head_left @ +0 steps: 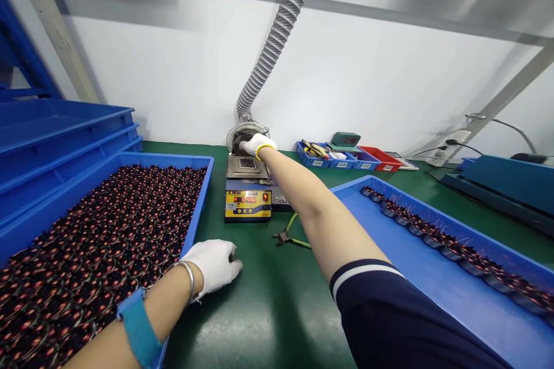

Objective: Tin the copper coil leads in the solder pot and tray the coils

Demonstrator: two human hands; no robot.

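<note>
My left hand (214,267), in a white glove, hangs low over the green table beside the left tray; its fingers are curled together, and anything between them is too small to make out. My right hand (256,145), also gloved, reaches to the extractor fan (242,139) above the solder pot (247,168). Its fingertips are partly hidden against the fan, so what they hold cannot be seen. The yellow control panel (248,203) shows red digits. Green-handled cutters (284,237) lie on the table between my arms.
A blue tray (208,184) full of small black and red parts fills the left. Another blue tray (389,253) holds a row of such parts at the right. Small bins (381,159) stand behind; a grey hose (281,29) rises from the fan.
</note>
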